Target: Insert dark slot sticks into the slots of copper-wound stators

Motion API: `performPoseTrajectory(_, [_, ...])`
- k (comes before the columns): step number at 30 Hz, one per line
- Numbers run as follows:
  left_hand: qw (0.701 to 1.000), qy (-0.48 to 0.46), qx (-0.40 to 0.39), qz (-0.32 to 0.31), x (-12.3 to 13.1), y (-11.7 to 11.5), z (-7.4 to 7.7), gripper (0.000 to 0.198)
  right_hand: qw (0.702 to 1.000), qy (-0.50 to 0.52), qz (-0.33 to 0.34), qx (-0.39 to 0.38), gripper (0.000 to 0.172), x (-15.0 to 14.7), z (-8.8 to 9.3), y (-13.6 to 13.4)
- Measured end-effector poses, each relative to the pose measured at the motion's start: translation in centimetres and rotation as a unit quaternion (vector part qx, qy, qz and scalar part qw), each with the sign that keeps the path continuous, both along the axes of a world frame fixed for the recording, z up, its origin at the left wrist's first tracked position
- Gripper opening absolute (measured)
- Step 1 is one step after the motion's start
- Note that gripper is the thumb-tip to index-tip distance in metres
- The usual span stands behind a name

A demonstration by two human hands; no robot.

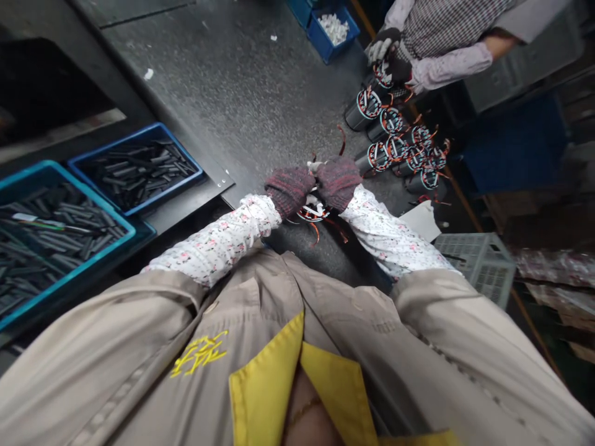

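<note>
My left hand (290,189) and my right hand (339,181), both in dark maroon knitted gloves, come together over a motor stator (315,212) with orange wires and white pieces on its ring. The stator is on the dark worktable close to my body. Both hands look closed, with the fingers curled away from view, and what they pinch at the stator's top is hidden. Loose orange-brown wires (343,139) stick up beyond my right hand. To the right of it stand several similar wired stators (379,156) in dark cylindrical housings.
Blue bins (134,167) and a teal bin (60,167) with dark strips are at left. A blue box (320,46) of white pieces sits at the back. Across the table, a co-worker's gloved hands (388,59) touch another stator. A grey crate (478,263) is at right.
</note>
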State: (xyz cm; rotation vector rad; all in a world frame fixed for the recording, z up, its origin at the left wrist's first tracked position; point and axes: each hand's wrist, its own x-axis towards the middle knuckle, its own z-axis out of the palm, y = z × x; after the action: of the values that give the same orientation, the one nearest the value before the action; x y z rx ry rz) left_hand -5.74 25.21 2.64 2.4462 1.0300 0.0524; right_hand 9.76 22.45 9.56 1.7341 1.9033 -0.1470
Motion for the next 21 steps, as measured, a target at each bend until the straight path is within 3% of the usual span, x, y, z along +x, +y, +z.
performPoseTrajectory(3, [1.000, -0.008, -0.012, 0.005, -0.1, -0.1, -0.2, 0.051, 0.996, 0.045, -0.057, 0.059, 0.055, 2.0, -2.1, -1.0])
performPoseTrajectory(6, [1.000, -0.004, -0.019, 0.020, 0.1, 0.1, -0.5, 0.054, 0.970, 0.140, -0.160, 0.115, 0.061, 4.1, -4.0, -2.3])
performPoseTrajectory(8, [1.000, 0.004, -0.018, 0.026, 0.2, 0.2, -0.6, 0.049, 0.944, 0.200, -0.221, 0.142, 0.066, 5.3, -4.4, -3.1])
performPoseTrajectory(10, [0.999, 0.014, -0.025, 0.022, 0.3, 0.2, -0.2, 0.045, 0.931, 0.222, -0.236, 0.168, 0.070, 6.1, -3.7, -3.9])
performPoseTrajectory(13, [0.999, 0.026, -0.043, 0.019, 0.3, 0.1, 0.8, 0.045, 0.962, 0.148, -0.171, 0.155, 0.068, 5.9, -1.3, -4.5])
performPoseTrajectory(16, [0.997, 0.034, -0.064, 0.022, 0.1, 0.1, 1.7, 0.048, 0.995, 0.045, -0.029, 0.079, 0.067, 4.3, 1.1, -3.6])
performPoseTrajectory(19, [0.997, 0.029, -0.065, 0.021, 0.0, 0.2, 1.8, 0.050, 0.991, 0.008, 0.132, -0.005, 0.069, 2.8, 2.2, -1.2])
performPoseTrajectory(21, [0.997, 0.025, -0.066, 0.025, -0.1, 0.3, 1.6, 0.052, 0.979, -0.027, 0.189, -0.070, 0.062, 2.0, 2.2, 0.5])
